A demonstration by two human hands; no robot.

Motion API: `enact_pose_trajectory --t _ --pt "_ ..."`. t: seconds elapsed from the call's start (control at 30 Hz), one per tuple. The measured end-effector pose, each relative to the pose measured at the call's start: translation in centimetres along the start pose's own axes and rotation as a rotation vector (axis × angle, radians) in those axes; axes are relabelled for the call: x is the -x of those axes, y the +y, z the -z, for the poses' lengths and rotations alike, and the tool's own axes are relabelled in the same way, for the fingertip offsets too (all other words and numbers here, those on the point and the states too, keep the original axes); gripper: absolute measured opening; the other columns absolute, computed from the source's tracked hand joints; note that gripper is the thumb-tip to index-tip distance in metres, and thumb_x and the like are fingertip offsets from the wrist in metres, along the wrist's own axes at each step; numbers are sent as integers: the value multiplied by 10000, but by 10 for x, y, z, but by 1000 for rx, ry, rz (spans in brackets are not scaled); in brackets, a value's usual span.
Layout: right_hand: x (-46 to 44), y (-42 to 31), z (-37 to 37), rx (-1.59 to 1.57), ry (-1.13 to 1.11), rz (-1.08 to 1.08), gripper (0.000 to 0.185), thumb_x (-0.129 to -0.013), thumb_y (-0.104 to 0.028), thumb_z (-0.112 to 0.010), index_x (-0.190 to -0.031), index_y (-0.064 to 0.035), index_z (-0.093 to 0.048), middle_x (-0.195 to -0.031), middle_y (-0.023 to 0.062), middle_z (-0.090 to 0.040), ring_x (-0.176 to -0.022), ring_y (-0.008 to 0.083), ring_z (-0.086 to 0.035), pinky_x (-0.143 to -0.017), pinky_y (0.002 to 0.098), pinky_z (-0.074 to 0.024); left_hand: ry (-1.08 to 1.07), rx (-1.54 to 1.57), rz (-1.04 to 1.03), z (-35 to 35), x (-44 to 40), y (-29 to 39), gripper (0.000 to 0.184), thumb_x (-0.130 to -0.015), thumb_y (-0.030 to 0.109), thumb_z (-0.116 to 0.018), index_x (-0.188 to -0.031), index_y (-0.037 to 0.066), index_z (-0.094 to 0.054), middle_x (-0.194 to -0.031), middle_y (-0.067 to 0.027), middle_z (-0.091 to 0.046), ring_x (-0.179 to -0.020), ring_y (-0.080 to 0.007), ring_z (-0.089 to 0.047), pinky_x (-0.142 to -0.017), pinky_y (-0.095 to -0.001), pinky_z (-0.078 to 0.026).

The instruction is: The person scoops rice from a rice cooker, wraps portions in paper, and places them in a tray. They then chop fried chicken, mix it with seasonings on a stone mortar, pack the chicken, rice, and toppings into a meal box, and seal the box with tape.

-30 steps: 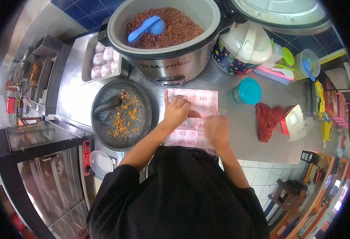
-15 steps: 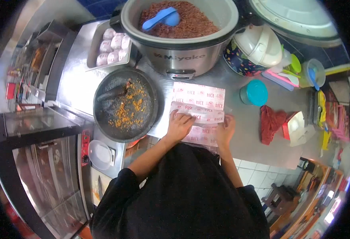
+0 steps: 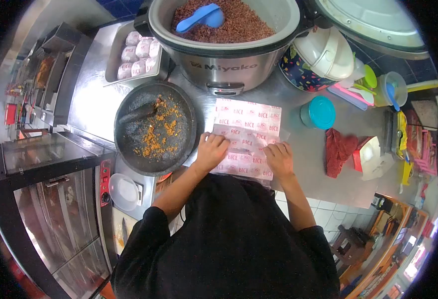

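Note:
Printed wrapping paper [image 3: 249, 115], white with red "RICE" lettering, lies on the steel counter in front of me. Across its middle is a translucent sheet or folded band [image 3: 240, 143] with the print showing; I cannot tell which. My left hand [image 3: 212, 151] is at the left end of this band, fingers bent onto the paper. At the right end, my right hand [image 3: 280, 158] has its fingertips closed on the paper's edge. To the left stands a dark stone mortar [image 3: 124, 142] with orange-brown crumbly paste and a pestle [image 3: 138, 116].
Behind the paper stands a large rice cooker [image 3: 224, 67] with reddish-brown rice and a blue scoop [image 3: 211, 17]. A metal tray [image 3: 129, 82] holds several wrapped parcels. On the right are a turquoise-lidded tub [image 3: 318, 113], a red cloth [image 3: 339, 153] and a small box [image 3: 366, 155].
My left hand has moved left and up from over the band to the paper's left side. The right hand's fingers have moved inward onto the paper. The band lies flatter.

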State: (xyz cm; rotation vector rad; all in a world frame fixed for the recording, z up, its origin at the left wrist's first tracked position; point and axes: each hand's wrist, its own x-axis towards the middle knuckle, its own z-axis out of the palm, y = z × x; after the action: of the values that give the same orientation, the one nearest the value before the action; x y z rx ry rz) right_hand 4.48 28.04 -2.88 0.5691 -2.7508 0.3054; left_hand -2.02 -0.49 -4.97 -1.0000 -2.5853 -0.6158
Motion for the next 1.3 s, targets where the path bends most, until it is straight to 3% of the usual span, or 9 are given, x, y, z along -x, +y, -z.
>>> enact_pose_trajectory --t 0.27,0.5,0.67,0.83,0.9,0.93,1.07,1.17,1.3 --pt "18 12 -28 -119 -101 -15 264 -786 -123 -652 -1041 -82 -709 -1039 34 -676 -1060 223 -638 -962 388 -517 -66 68 -32 -24 17 -2 270 -775 109 -689 -1044 111 -711 -1021 -21 -649 -958 -219 -617 -915 -450 -452" --pt "4 7 1 -125 -271 28 330 -827 -148 -647 -1147 -76 -683 -1184 53 -640 -1161 240 -597 -986 390 -497 -273 124 -96 5 5 1 341 -857 142 -668 -1186 55 -695 -1162 -86 -651 -1038 -266 -614 -952 -453 -463" --pt "7 22 -21 -41 -385 123 273 -915 -205 -611 -1155 -101 -691 -1219 56 -636 -1187 257 -585 -971 423 -499 -279 151 -222 -14 -3 -20 235 -874 148 -653 -1081 48 -699 -1093 -88 -677 -1002 -277 -641 -894 -423 -507" --pt "-36 22 -9 -324 -643 -307 201 -944 -188 -571 -1057 -94 -708 -1124 106 -691 -1107 344 -637 -919 471 -513 -352 337 -44 -28 -25 -29 119 -870 147 -653 -918 43 -685 -917 -132 -697 -881 -336 -675 -810 -447 -543" --pt "-49 19 -10 -325 -668 -374 213 -940 -201 -574 -1071 -85 -695 -1110 131 -695 -1079 362 -650 -918 482 -513 -596 411 94 -28 -40 -34 130 -859 167 -662 -880 40 -679 -855 -174 -688 -812 -375 -678 -773 -478 -550" --pt "-55 17 -12 -322 -693 -436 229 -936 -214 -576 -1084 -75 -681 -1096 155 -700 -1052 379 -662 -917 492 -513 -577 405 173 -29 -46 -34 149 -828 192 -709 -868 52 -677 -828 -174 -681 -778 -381 -687 -745 -488 -554" --pt "-71 7 -19 -185 -697 -620 235 -907 -202 -611 -1096 -69 -657 -1065 172 -703 -1001 399 -680 -920 497 -513 -547 460 339 -27 -57 -33 213 -786 215 -773 -928 77 -695 -840 -153 -688 -827 -372 -698 -782 -477 -556" --pt "-63 2 -22 -141 -468 -623 213 -887 -183 -632 -1073 -87 -665 -1073 128 -663 -1078 333 -649 -863 514 -529 -261 436 446 -26 -58 -23 317 -748 233 -819 -1014 101 -707 -862 -128 -692 -895 -361 -696 -802 -459 -559" --pt "-51 2 -32 34 -351 -365 182 -833 -209 -676 -995 -126 -664 -1035 59 -656 -1077 275 -607 -866 449 -498 -484 232 287 -19 -62 -18 332 -779 225 -793 -1076 103 -707 -920 -92 -690 -963 -330 -683 -803 -459 -540"
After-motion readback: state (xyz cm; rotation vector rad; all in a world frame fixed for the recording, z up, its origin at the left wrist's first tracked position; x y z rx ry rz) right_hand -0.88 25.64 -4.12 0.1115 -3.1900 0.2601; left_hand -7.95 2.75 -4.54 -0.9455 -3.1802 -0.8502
